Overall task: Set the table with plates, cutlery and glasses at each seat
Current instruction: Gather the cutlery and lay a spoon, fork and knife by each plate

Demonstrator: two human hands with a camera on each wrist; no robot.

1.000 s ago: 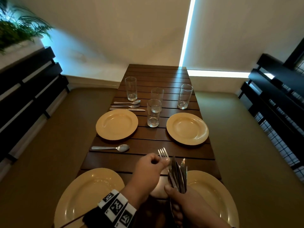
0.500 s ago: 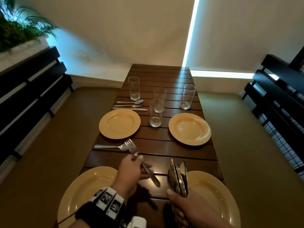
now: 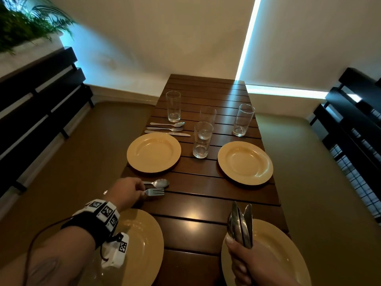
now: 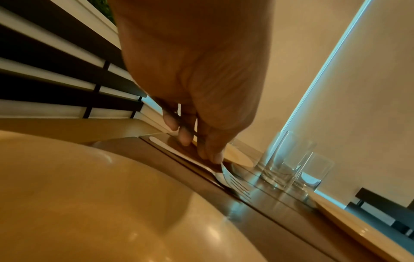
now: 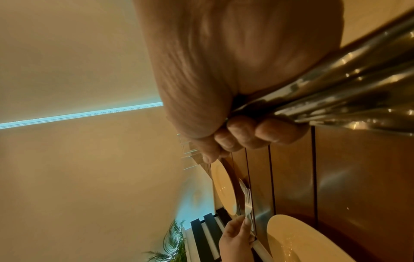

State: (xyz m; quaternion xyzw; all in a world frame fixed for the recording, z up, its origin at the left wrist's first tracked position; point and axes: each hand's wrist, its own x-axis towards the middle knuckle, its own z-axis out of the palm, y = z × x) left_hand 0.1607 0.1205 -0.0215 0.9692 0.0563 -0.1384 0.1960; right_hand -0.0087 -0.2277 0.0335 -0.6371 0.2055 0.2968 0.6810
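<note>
My left hand (image 3: 128, 191) pinches the handle of a fork (image 3: 155, 191), which lies low on the wooden table (image 3: 206, 203) just in front of a spoon (image 3: 158, 183). The fork (image 4: 233, 180) is seen under my fingertips (image 4: 212, 156) in the left wrist view. Both pieces lie between the far left plate (image 3: 153, 152) and the near left plate (image 3: 142, 244). My right hand (image 3: 247, 263) grips a bundle of cutlery (image 3: 241, 223) upright over the near right plate (image 3: 274, 250). The bundle's handles (image 5: 336, 92) run through my curled fingers (image 5: 251, 134).
A spoon, fork and knife set (image 3: 167, 129) lies beyond the far left plate. Several empty glasses (image 3: 203, 139) stand mid-table, and a far right plate (image 3: 245, 163) sits beside them. Dark slatted benches (image 3: 41, 96) flank both sides; a plant (image 3: 24, 25) sits top left.
My left hand drew the fork out of the bundle, carried it left and forward, and lowered it flat beside the spoon. The right hand stayed put with the remaining cutlery.
</note>
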